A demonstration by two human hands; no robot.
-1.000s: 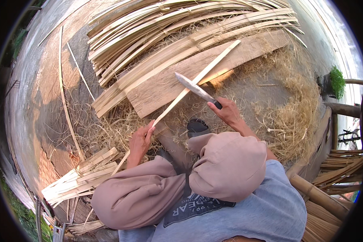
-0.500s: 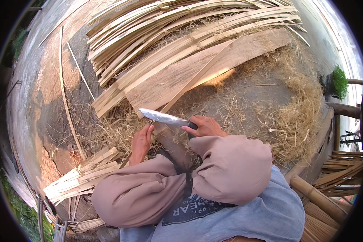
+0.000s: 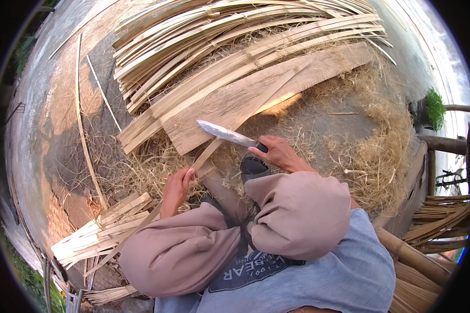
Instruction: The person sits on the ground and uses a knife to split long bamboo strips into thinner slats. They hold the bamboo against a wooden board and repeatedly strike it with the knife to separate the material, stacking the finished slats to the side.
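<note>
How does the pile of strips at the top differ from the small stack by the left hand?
The pile of long strips is large, its strips long, curved and fanned out; the small stack beside the left hand is short, straight-cut and tightly bundled. The pile lies beyond the knife; the stack lies near the person's knee. Both are pale split bamboo.

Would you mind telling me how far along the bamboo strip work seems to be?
Done: a small stack of short strips lies by the left knee, amid shavings. In hand: the left hand holds a long strip while the right hand sets the knife on it. Left: a big pile of long slats beyond the plank.
</note>
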